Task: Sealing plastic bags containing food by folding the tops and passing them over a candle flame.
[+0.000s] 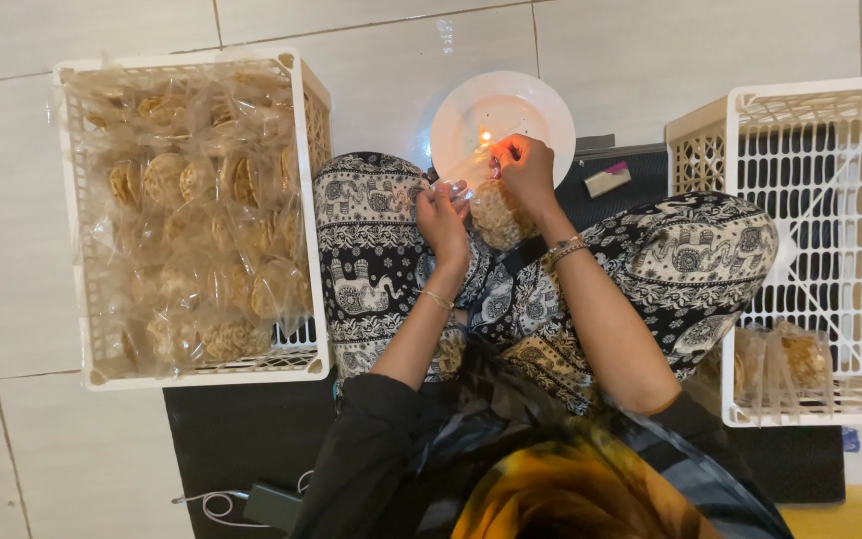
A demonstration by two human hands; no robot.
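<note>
Head view, looking down on my lap. I sit cross-legged on a dark mat (pixel 241 439) laid over pale glossy floor tiles (pixel 12 200); my trousers are soft cloth with a black-and-white elephant print.

My left hand (pixel 443 215) has its fingers curled and pressed together, pinching one edge of a clear plastic packet of snacks (pixel 496 212). The packet is thin, shiny film, crinkled at the top; inside it are round, flat, tan discs with a rough lattice surface. My right hand (pixel 526 172) has its fingertips pressed together, pinching the upper edge of the same packet. That edge sits right at a small flame (pixel 486 137), which burns over a round white plate (pixel 541 110), smooth and shallow, set on the floor just beyond my knees. The packet hangs between both hands, above my left shin and near the plate rim.

On one side of me stands a white plastic crate (pixel 72 200) with lattice walls, filled with many more such packets (pixel 202 250). On the other side stands a second white crate (pixel 830 180), rigid grid walls, holding only a few packets (pixel 790 359) in its near corner. A small flat box (pixel 608 179) lies on the mat near the plate. A thin bangle circles each wrist
</note>
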